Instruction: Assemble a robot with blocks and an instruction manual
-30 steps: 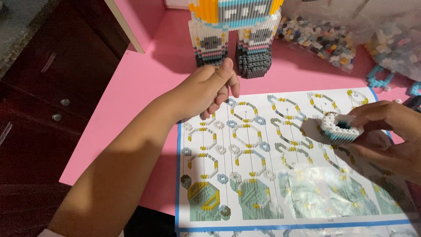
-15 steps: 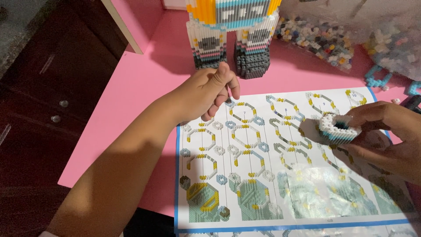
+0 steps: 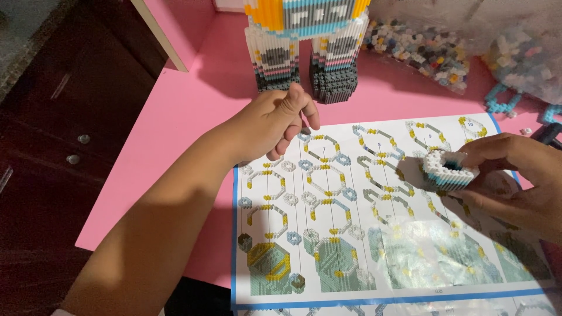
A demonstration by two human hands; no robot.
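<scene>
little has shifted: my right hand still pinches the ring-shaped block piece over the instruction sheet's right edge; left hand curled, empty.

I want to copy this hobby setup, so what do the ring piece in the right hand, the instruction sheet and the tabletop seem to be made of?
The ring piece looks like tiny hard plastic bricks, white and teal, with a stepped studded surface. The instruction sheet seems glossy printed paper: lamp glare spreads over its lower part. The tabletop is smooth matte pink, probably laminate or painted board; the look leaves it open.
</scene>
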